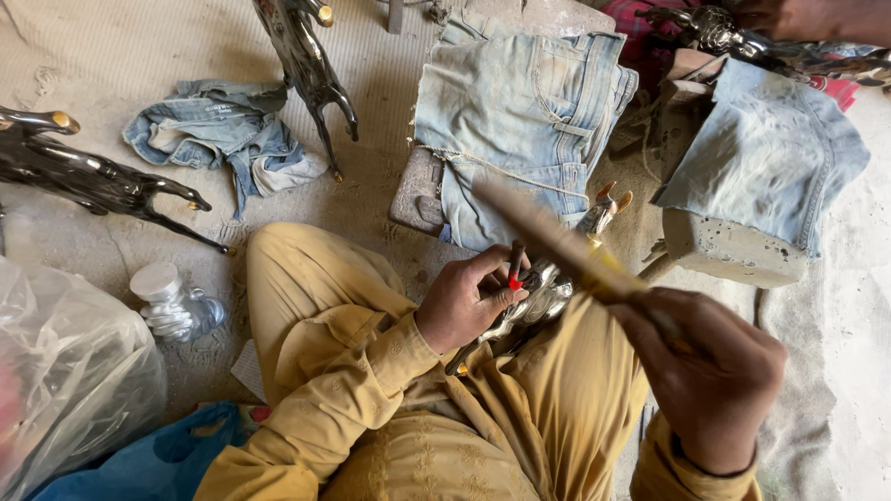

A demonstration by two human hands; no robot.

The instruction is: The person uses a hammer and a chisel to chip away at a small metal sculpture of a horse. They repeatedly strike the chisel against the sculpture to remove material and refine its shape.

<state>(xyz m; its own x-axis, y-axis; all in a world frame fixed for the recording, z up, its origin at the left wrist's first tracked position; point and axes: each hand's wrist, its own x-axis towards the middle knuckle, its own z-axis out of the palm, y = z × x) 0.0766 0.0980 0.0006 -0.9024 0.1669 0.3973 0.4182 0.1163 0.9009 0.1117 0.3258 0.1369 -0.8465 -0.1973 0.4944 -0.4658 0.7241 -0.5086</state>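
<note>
A shiny metal animal figurine (548, 288) is clasped in the left hand (469, 299) and held over the lap; a small red-tipped piece, possibly a cap, shows between the fingers. A long flat tool (566, 250), blurred, is gripped at its handle by the right hand (710, 371) and is laid across the figurine. Just beyond, folded denim (520, 111) is draped over a block, and more denim (770, 158) over a stone block to the right. Dark glossy figurines (93, 181) (306, 65) are seen on the dusty floor (121, 56), beside a crumpled denim scrap (223, 134).
</note>
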